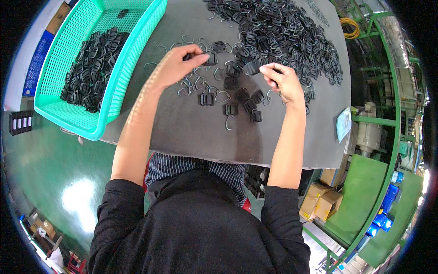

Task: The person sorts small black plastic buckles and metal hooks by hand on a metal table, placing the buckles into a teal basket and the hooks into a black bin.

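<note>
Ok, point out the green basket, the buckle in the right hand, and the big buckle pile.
green basket [119, 77]: head view, right wall.
black buckle [252, 68]: head view, its body.
buckle pile [283, 32]: head view, middle.

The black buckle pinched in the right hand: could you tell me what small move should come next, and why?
Probably bring the left hand across to the right hand: each pinches a small part, the black buckle is on the right, and the two parts are apart.

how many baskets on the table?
1. A turquoise perforated plastic basket sits at the table's left end, holding black plastic buckles. Its far end runs past the top of the frame; nothing else like it shows.
</note>
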A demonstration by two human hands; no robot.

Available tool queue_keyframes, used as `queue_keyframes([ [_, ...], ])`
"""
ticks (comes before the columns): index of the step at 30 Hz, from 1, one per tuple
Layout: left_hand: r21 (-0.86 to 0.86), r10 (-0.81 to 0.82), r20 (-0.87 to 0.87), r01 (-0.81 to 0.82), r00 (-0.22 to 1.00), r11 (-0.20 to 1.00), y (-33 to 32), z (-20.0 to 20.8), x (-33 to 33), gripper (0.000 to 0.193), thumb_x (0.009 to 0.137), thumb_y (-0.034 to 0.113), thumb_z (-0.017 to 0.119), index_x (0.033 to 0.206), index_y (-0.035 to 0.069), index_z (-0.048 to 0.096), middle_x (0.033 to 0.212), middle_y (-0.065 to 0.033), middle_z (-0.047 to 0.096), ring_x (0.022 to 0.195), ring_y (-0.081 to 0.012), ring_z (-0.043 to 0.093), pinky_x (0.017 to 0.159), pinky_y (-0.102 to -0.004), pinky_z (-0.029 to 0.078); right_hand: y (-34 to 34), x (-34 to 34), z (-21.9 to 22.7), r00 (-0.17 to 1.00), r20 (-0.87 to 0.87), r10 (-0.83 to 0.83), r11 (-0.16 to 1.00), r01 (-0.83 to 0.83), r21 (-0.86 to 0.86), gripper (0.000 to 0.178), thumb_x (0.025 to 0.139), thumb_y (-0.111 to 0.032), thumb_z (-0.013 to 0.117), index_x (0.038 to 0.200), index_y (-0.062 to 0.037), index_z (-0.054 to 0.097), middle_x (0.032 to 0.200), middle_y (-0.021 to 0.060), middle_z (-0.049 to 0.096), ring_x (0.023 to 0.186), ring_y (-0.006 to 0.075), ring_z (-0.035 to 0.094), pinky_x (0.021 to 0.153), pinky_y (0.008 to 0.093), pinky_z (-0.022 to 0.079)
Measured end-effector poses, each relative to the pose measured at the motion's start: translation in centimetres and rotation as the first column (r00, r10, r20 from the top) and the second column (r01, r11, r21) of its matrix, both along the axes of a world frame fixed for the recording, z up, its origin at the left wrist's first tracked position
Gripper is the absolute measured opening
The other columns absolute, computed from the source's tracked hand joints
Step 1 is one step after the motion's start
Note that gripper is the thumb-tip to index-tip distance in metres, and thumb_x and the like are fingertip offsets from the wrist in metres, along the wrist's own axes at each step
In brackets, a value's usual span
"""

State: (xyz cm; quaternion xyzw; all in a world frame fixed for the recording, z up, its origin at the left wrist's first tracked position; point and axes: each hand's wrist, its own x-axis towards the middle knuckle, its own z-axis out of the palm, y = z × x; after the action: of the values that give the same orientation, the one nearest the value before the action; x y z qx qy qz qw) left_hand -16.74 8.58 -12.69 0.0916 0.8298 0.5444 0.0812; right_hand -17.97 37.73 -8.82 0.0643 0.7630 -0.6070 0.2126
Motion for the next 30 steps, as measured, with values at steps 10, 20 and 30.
queue_keyframes([
  [10, 0.784, -0.187, 0.398, -0.227, 0.898, 0.578, 1.9, -0.3, -2.7, 0.030, 0.091, 0.038, 0.053, 0.085, 0.008, 0.053, 0.070, 0.0002, 0.050, 0.050, -0.0038, 0.039, 0.034, -0.0149, 0.023, 0.4, 2.3, -0.9, 0.979, -0.050, -0.200, 0.806, 0.136, -0.576, 0.023, 0.087, -0.023, 0.058, 0.100, -0.0057, 0.054, 0.081, 0.0059, 0.058, 0.059, 0.0104, 0.052, 0.041, 0.0170, 0.030],
  [20, -0.559, 0.184, -0.254, -0.299, 0.950, 0.774, 5.5, -1.3, -5.2, 0.046, 0.074, 0.044, 0.069, 0.100, 0.007, 0.061, 0.089, -0.0159, 0.066, 0.086, -0.0324, 0.063, 0.072, -0.0419, 0.048, -7.4, 0.8, -0.9, 0.835, -0.218, 0.505, 0.518, -0.091, 0.850, 0.032, 0.071, -0.029, 0.071, 0.098, -0.0130, 0.066, 0.094, 0.0134, 0.066, 0.091, 0.0314, 0.062, 0.076, 0.0416, 0.048],
  [30, 0.724, -0.203, 0.212, -0.014, 0.956, 0.690, 1.1, 2.0, -0.3, 0.026, 0.089, 0.032, 0.055, 0.096, 0.007, 0.059, 0.071, 0.0029, 0.052, 0.054, -0.0033, 0.041, 0.038, -0.0155, 0.026, -3.4, 1.1, -2.1, 0.928, -0.278, 0.247, 0.723, 0.014, 0.690, 0.027, 0.079, -0.030, 0.062, 0.087, -0.0049, 0.068, 0.080, 0.0183, 0.066, 0.080, 0.0341, 0.063, 0.073, 0.0408, 0.048],
])
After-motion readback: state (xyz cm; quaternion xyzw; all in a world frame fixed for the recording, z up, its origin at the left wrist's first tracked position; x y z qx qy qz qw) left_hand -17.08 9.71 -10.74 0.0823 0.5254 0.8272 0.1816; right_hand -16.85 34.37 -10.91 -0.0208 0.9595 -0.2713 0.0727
